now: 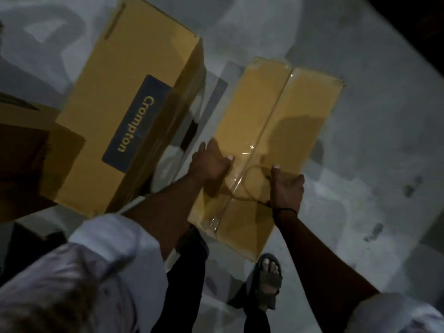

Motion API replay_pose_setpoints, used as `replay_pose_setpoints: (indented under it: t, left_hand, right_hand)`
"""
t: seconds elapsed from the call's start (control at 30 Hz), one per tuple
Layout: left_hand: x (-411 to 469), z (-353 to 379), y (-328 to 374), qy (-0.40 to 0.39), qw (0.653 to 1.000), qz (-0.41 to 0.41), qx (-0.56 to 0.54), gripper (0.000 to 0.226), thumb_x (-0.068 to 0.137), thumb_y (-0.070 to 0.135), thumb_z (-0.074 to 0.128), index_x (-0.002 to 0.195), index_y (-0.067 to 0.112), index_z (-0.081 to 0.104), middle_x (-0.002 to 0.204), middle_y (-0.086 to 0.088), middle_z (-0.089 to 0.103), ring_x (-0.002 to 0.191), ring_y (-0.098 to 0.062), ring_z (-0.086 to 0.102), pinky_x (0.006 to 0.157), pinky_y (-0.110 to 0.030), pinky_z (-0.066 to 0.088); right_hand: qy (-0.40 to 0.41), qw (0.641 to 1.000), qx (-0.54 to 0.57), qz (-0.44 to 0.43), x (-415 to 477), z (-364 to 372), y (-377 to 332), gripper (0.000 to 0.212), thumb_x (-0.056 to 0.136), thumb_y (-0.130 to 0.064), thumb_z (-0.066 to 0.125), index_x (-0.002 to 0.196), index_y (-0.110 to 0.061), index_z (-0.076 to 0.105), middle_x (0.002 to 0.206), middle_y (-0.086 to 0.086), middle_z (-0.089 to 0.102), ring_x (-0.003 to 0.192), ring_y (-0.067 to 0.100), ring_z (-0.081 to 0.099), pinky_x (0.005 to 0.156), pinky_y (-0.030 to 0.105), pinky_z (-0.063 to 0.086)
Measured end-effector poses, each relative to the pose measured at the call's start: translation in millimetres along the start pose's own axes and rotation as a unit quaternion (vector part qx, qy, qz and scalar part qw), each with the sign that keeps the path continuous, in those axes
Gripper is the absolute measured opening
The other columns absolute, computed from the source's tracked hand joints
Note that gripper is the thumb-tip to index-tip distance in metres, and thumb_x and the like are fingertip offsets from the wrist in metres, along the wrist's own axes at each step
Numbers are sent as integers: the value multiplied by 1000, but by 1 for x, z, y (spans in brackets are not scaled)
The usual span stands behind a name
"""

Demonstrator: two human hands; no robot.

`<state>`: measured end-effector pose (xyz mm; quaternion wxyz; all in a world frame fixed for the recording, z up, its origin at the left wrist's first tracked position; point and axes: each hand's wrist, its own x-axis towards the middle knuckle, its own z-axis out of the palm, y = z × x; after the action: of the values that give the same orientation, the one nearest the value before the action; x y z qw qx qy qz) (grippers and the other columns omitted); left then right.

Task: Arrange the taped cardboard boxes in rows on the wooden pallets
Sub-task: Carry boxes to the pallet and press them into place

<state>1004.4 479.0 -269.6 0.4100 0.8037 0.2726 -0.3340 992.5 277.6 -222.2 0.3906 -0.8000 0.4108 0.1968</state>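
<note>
Nearest the camera, two pale shirt sleeves (pixel 101 248) fill the lower left and lower right corners, rolled back from bare forearms that reach up toward the middle of the frame. Between the arms are dark trousers (pixel 187 272) and one foot in a sandal (pixel 269 282), just below the near end of a cardboard box (pixel 288 111).

The box sits at the centre of the frame, its broad top face to the camera. Its long axis runs diagonally, with the near end at lower centre and the far end pointing to the upper right. A strip of clear tape (pixel 269 121) runs along the middle seam for the whole length.

The left hand (pixel 211 162) grips the left long edge near the near end, thumb lying on top and fingers curled over the side. The right hand (pixel 287 188) grips the opposite long edge, thumb up on the top face. A thin dark band (pixel 283 210) circles that wrist. Whether the box is lifted or resting on the ground cannot be told.

In the upper left lies a larger box (pixel 108 92), roughly parallel to the held one and close beside it, with a blue label (pixel 134 123) reading "Crompton". A darker box (pixel 21 152) sits at the far left edge.

The ground is a blotchy grey concrete floor (pixel 372 140). The light is dim and the picture slightly blurred.
</note>
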Motion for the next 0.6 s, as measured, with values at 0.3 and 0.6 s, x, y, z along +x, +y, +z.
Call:
replay_pose_setpoints:
  t: [0.3, 0.6]
  left_hand:
    - [-63, 15, 52, -40, 996, 82, -18, 107, 74, 67, 80, 156, 30, 21, 149, -7, 23, 132, -33, 46, 105, -38, 43]
    - [-275, 13, 249, -44, 969, 200, 138, 111, 70, 92, 50, 159, 41, 8, 143, 1, 27, 125, -32, 56, 104, -44, 46]
  right_hand:
    - [8, 999, -30, 33, -16, -86, 20, 110, 78, -75, 66, 159, -20, 16, 155, 11, 42, 137, 38, 45, 112, 52, 41]
    - [95, 994, 28, 39, -133, -307, 7, 115, 77, -88, 52, 162, -27, 5, 162, 11, 33, 142, 36, 41, 113, 51, 39]
